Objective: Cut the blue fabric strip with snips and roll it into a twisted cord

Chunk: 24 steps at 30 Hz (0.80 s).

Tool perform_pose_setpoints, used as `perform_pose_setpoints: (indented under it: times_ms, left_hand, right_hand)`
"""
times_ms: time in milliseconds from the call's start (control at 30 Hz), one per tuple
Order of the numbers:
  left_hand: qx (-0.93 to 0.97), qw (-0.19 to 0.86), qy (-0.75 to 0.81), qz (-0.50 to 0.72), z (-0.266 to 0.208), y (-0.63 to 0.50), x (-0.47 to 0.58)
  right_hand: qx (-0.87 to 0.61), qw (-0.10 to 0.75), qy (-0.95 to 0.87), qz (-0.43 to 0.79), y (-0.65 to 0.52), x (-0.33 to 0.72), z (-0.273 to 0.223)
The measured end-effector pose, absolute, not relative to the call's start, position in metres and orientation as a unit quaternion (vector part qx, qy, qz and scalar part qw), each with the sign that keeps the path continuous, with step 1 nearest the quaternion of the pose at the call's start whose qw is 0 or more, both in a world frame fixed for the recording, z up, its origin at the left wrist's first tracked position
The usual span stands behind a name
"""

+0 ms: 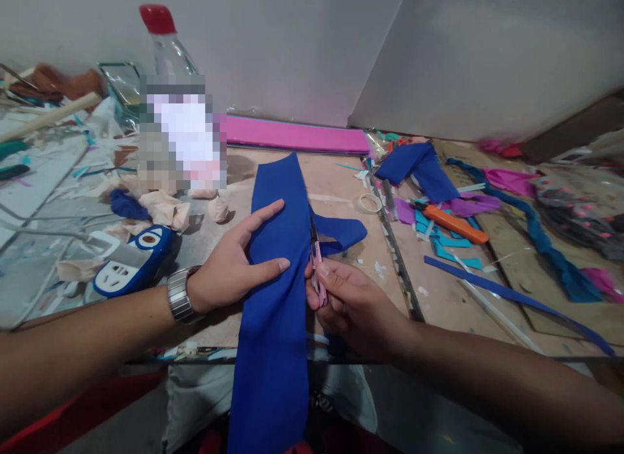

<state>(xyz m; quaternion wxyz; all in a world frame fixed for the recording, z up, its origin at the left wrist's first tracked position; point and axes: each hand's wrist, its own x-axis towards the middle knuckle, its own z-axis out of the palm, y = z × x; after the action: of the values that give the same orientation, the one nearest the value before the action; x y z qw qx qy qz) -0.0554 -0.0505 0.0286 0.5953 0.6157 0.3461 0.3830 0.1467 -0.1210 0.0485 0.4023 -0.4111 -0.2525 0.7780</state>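
A long blue fabric strip [277, 200] runs from the table down over its front edge. My left hand [238, 262], wearing a metal watch [180, 296], rests on the strip with thumb and forefinger spread out; its other fingers are mostly hidden. At the strip's right edge, my right hand [348, 294] grips small pink-handled scissors [319, 272], their dark blades pointing away along the cloth. A narrower looped piece of blue fabric [348, 229] lies just right of the blades.
On the left are a blue-and-white power strip [141, 259], cables, beige crumpled scraps [166, 209] and a red-capped bottle [170, 47]. A pink folded strip [297, 136] lies along the wall. To the right lie folded blue cloth [419, 171], an orange cutter [455, 223] and coloured scraps.
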Motion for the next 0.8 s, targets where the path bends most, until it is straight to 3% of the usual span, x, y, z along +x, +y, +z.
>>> perform_pose_setpoints:
  times_ms: [600, 800]
  left_hand:
    - [0.606, 0.559, 0.395, 0.405, 0.027, -0.041, -0.058]
    - [0.537, 0.609, 0.405, 0.420, 0.031, -0.033, -0.055]
  right_hand:
    - [-0.386, 0.404, -0.257, 0.789, -0.119, 0.147, 0.048]
    - [-0.387, 0.400, -0.258, 0.790, -0.117, 0.147, 0.042]
